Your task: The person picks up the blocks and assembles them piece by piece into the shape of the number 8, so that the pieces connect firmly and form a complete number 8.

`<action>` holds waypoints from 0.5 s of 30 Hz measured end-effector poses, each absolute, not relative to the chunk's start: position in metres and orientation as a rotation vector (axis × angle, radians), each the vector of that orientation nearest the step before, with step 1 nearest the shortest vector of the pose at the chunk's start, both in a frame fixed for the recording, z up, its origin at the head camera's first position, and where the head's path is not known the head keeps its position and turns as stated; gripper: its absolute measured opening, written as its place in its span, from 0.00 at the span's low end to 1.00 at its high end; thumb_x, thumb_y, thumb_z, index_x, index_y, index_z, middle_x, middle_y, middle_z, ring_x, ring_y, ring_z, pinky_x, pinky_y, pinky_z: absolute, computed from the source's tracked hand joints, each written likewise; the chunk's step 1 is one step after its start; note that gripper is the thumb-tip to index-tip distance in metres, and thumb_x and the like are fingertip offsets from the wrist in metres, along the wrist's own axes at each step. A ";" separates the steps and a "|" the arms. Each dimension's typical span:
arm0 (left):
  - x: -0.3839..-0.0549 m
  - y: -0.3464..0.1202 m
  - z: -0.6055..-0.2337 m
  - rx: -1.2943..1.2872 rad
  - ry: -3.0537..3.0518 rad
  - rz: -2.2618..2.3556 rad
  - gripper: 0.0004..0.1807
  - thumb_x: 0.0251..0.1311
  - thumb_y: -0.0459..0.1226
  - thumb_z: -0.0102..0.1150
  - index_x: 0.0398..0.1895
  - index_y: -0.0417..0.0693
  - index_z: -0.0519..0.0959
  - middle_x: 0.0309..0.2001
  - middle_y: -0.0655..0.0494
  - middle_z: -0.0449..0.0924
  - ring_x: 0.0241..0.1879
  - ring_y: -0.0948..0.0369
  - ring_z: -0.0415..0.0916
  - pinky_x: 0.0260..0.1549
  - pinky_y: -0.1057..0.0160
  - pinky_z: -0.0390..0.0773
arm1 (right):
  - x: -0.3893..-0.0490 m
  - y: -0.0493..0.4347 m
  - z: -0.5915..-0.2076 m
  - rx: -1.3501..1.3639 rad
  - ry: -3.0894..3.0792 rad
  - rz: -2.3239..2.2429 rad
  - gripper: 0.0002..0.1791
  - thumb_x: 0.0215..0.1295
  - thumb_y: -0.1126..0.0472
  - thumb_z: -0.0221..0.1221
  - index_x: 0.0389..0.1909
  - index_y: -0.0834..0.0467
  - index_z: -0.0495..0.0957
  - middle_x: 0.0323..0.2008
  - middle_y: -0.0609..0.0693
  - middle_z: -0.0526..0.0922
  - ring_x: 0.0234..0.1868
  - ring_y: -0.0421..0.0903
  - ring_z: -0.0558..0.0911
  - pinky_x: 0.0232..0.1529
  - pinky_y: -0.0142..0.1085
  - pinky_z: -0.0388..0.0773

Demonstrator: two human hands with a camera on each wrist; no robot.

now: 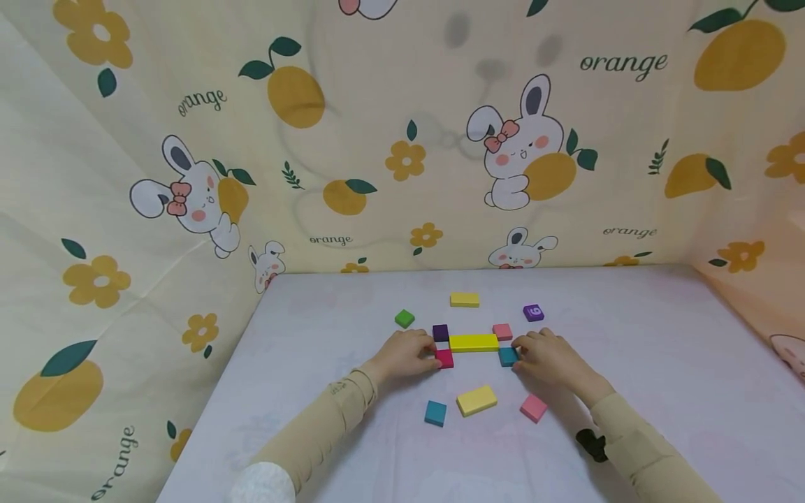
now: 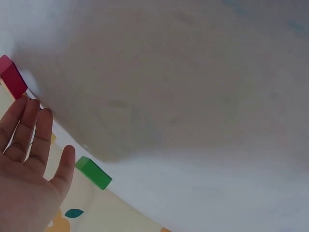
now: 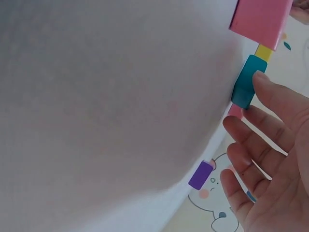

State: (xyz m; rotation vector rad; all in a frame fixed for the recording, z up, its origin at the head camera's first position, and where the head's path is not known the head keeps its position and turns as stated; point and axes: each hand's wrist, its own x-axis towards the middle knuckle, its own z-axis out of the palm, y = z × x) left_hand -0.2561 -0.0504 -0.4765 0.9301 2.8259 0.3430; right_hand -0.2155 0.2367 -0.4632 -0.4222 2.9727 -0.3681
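Observation:
My left hand [image 1: 405, 353] pinches a red block [image 1: 444, 359] at its left side; in the left wrist view its fingertips meet that block's end and the thumb is hidden. A dark purple block [image 1: 441, 332] lies just behind the red one. Between the hands stretches a long yellow bar [image 1: 474, 343]. At its right end, the thumb and index finger of my right hand [image 1: 548, 358] pinch a teal block [image 1: 507, 357], also plain in the right wrist view, with the other fingers spread loosely. A pink block [image 1: 502, 332] sits behind the teal one.
Nearer me lie a second teal block [image 1: 435, 413], a yellow block [image 1: 476, 401] and another pink block [image 1: 533, 408]. Farther back are a green block [image 1: 404, 318], a yellow block [image 1: 465, 300] and a purple block [image 1: 533, 312]. A printed cloth [image 1: 440, 209] rises behind the white table [image 1: 302, 314].

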 end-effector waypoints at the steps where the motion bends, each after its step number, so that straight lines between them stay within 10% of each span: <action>1: -0.256 -0.051 -0.476 0.926 2.824 0.342 0.18 0.56 0.56 0.57 0.42 0.57 0.80 0.34 0.65 0.76 0.32 0.67 0.68 0.34 0.70 0.68 | -0.215 0.237 -0.463 -0.432 2.974 -0.371 0.23 0.52 0.52 0.66 0.48 0.58 0.79 0.39 0.51 0.82 0.41 0.48 0.73 0.47 0.49 0.74; 15: -0.255 -0.052 -0.476 0.907 2.812 0.362 0.18 0.55 0.54 0.60 0.44 0.56 0.80 0.38 0.64 0.78 0.32 0.67 0.69 0.35 0.71 0.70 | -0.204 0.242 -0.454 -0.520 2.939 -0.494 0.17 0.53 0.53 0.65 0.43 0.56 0.81 0.40 0.49 0.83 0.42 0.47 0.73 0.44 0.44 0.75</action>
